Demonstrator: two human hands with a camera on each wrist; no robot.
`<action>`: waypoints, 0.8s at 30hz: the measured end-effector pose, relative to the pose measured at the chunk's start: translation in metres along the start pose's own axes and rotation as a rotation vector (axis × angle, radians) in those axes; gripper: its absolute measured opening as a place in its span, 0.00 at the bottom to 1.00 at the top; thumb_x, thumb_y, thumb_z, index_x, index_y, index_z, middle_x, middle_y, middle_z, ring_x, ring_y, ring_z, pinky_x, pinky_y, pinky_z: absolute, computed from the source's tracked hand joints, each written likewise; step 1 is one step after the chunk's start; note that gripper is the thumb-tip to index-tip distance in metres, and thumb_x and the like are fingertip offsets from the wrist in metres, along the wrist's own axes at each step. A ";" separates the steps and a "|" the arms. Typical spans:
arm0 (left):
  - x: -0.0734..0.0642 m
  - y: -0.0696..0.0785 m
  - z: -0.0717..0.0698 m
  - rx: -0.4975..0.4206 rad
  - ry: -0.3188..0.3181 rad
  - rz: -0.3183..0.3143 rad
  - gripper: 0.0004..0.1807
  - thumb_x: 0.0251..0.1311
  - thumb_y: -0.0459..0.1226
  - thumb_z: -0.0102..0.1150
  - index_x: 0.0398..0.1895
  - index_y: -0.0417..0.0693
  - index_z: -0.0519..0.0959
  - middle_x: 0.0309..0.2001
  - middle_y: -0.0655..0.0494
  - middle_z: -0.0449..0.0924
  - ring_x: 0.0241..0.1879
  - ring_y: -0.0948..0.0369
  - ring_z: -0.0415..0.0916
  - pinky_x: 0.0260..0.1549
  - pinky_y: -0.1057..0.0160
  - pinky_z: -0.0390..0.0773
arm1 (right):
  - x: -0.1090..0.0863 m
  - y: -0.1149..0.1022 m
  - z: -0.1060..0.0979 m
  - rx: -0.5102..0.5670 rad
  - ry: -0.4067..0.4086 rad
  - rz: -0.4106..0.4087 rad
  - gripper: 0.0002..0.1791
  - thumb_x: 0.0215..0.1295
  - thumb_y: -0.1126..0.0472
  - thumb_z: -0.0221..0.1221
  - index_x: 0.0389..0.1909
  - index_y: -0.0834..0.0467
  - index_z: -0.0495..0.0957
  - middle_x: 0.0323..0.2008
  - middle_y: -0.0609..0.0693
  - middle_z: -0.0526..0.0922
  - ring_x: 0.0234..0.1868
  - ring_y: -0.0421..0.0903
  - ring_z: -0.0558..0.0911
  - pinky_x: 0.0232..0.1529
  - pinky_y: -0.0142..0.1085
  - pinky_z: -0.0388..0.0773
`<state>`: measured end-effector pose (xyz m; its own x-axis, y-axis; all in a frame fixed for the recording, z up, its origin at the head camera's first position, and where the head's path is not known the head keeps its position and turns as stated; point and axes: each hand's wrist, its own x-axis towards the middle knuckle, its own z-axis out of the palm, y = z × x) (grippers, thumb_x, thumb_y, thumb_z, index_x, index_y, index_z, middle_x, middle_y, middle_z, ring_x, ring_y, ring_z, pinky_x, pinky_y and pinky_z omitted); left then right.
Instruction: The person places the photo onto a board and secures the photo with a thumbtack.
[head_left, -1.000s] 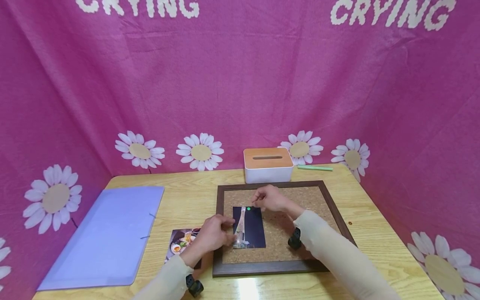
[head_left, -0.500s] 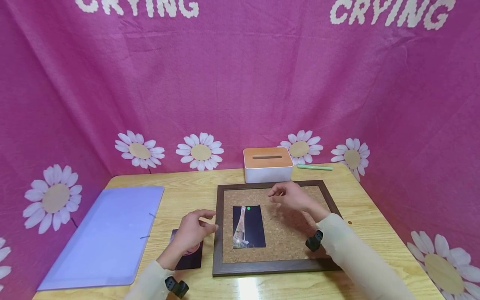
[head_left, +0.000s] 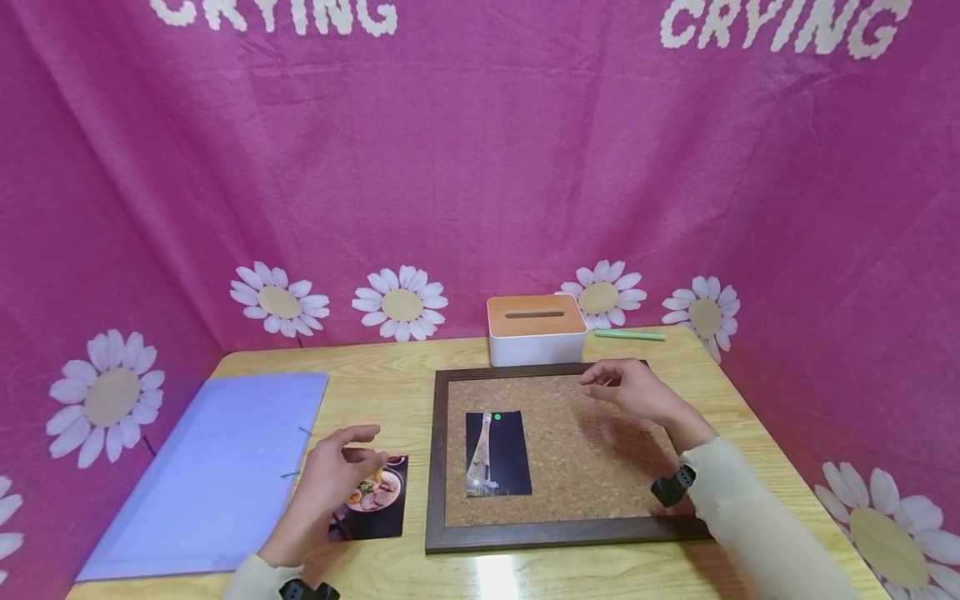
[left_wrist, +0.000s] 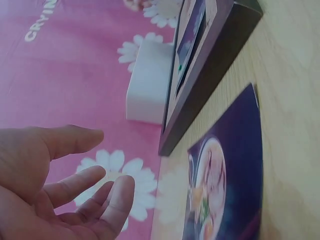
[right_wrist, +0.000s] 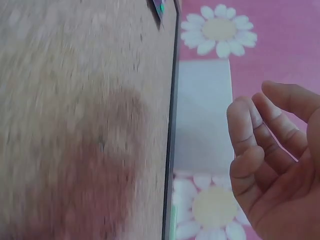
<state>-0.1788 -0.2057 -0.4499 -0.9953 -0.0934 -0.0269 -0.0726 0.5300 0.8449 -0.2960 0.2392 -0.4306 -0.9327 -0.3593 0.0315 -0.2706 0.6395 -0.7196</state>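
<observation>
Photo-tacking seems under way: tower photo [head_left: 508,454] on the corkboard [head_left: 570,475], green tack [head_left: 497,417] near its top. Left hand [head_left: 330,468] near the ramen photo [head_left: 380,504] on the tabletop [head_left: 367,387], right hand [head_left: 633,392] above the corkboard, both grips loosely spread; next likely needs the ramen photo pinched

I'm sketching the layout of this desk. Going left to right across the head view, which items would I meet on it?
Purple folder → food photo → tower photo → green stick.
</observation>
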 end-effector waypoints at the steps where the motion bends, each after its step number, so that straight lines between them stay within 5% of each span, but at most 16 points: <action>1: -0.001 -0.002 -0.003 0.000 0.008 -0.002 0.25 0.58 0.34 0.69 0.61 0.43 0.79 0.55 0.41 0.82 0.44 0.56 0.86 0.32 0.68 0.79 | -0.002 0.002 -0.004 0.003 0.003 0.007 0.07 0.68 0.59 0.62 0.45 0.54 0.84 0.39 0.52 0.85 0.38 0.45 0.79 0.38 0.38 0.77; 13: -0.019 -0.026 -0.023 0.050 0.030 -0.058 0.27 0.57 0.37 0.70 0.61 0.41 0.78 0.57 0.39 0.81 0.49 0.52 0.84 0.36 0.71 0.79 | -0.032 0.042 -0.035 -0.005 0.016 0.064 0.16 0.70 0.53 0.61 0.51 0.58 0.81 0.41 0.57 0.84 0.34 0.48 0.78 0.30 0.37 0.77; 24: -0.027 -0.051 -0.021 0.113 0.021 -0.088 0.29 0.51 0.35 0.74 0.59 0.40 0.79 0.53 0.38 0.83 0.45 0.53 0.85 0.40 0.67 0.79 | -0.061 0.075 -0.059 0.077 -0.009 0.157 0.20 0.71 0.53 0.59 0.54 0.63 0.78 0.37 0.60 0.85 0.36 0.51 0.83 0.25 0.38 0.75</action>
<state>-0.1471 -0.2483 -0.4813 -0.9833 -0.1608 -0.0855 -0.1672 0.6106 0.7741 -0.2734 0.3495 -0.4454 -0.9597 -0.2657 -0.0913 -0.1026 0.6340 -0.7665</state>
